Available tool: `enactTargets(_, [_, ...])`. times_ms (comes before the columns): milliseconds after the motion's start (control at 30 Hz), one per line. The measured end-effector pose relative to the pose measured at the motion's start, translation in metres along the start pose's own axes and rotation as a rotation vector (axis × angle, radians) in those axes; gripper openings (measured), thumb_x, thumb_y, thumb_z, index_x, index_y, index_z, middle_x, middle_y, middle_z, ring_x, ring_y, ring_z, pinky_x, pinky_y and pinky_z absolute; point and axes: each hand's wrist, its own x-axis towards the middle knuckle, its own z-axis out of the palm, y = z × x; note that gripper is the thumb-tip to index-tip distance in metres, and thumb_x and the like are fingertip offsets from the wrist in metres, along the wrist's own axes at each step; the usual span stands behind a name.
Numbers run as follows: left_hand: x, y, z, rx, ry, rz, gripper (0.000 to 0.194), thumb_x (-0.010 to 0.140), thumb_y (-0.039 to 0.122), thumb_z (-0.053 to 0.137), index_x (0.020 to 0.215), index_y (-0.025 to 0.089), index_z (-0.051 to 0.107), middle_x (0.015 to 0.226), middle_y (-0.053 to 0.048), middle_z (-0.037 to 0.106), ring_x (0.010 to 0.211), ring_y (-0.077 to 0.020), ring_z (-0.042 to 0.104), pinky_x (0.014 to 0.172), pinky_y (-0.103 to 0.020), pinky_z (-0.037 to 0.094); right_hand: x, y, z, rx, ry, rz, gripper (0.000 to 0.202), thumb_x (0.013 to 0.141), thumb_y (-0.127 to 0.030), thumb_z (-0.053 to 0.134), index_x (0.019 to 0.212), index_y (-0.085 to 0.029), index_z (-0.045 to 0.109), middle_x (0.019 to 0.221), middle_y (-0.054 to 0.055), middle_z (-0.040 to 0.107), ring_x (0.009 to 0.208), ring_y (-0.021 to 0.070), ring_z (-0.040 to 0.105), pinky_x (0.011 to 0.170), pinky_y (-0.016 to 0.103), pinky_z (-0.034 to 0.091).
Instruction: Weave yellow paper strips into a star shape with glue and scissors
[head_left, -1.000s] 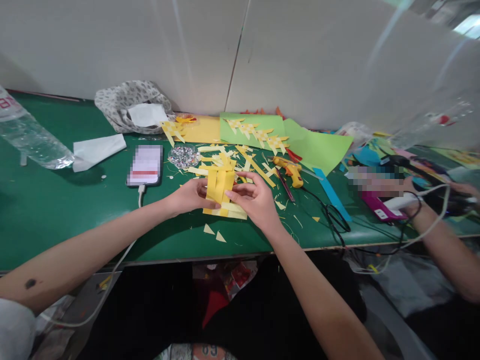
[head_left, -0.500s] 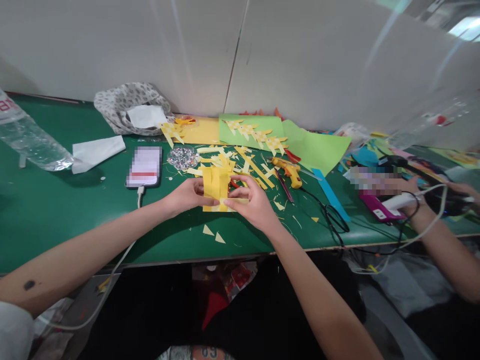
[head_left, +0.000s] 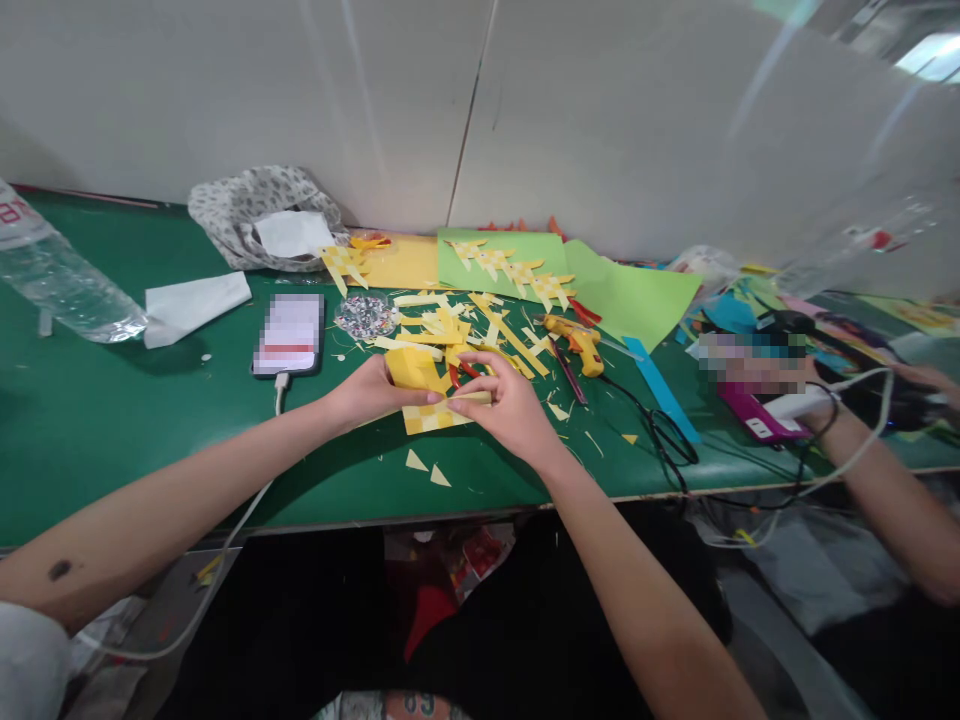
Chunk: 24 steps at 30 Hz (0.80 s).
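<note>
Between my two hands is a piece of woven yellow paper strips (head_left: pixel 421 415), checkered in dark and pale yellow along its lower part. My left hand (head_left: pixel 373 392) pinches its left side, thumb in front. The fingers of my right hand (head_left: pixel 501 405) close on its right side, thumb and forefinger on a pale strip. Behind them, partly hidden, are red-handled scissors or a similar tool (head_left: pixel 466 372). Loose yellow paper strips (head_left: pixel 450 325) lie heaped just beyond, and two pale paper triangles (head_left: pixel 428 468) rest on the green table (head_left: pixel 322 480) below my hands.
A phone (head_left: pixel 289 335) on a cable and a water bottle (head_left: pixel 64 270) are to the left. Right of my hands are a yellow glue gun (head_left: pixel 579 343), a craft knife (head_left: pixel 568 370) and a blue strip (head_left: pixel 661 390). Woven paper fish (head_left: pixel 510 268) lie behind. A co-worker's arm (head_left: pixel 877 480) reaches in.
The upper yellow flap in my hands has tipped left and down, showing more of the checkered weave. My left hand has shifted slightly left; my right hand stays nearly in place.
</note>
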Motion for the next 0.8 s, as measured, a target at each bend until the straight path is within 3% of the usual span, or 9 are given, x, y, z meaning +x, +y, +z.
enactTargets(233, [0.001,-0.001,0.000,0.055,0.019,0.017,0.038,0.059,0.031,0.077,0.094,0.018,0.068,0.101,-0.006,0.069,0.093,-0.0225,0.063,0.087,-0.036,0.049,0.000,-0.003,-0.006,-0.008,-0.015,-0.013,0.044,0.068,-0.025,0.066,0.109,-0.025,0.051,0.076,0.000,0.067,0.075,0.0165,0.064,0.073,0.034,0.050])
enactTargets(500, [0.001,-0.003,-0.001,0.102,0.016,0.002,0.031,0.059,0.032,0.076,0.085,0.016,0.070,0.095,-0.006,0.071,0.088,-0.0236,0.064,0.082,-0.035,0.050,-0.002,-0.002,0.002,-0.053,-0.047,-0.023,0.044,0.066,-0.031,0.068,0.107,-0.026,0.053,0.076,-0.001,0.067,0.072,0.0168,0.065,0.076,0.035,0.049])
enactTargets(800, [0.001,-0.003,0.002,0.060,0.029,-0.055,0.048,0.059,0.030,0.077,0.103,0.018,0.062,0.106,-0.006,0.067,0.098,-0.0236,0.062,0.087,-0.036,0.048,0.001,0.001,0.003,-0.072,-0.047,-0.001,0.045,0.066,-0.028,0.068,0.108,-0.024,0.052,0.076,-0.001,0.068,0.072,0.0177,0.065,0.074,0.036,0.048])
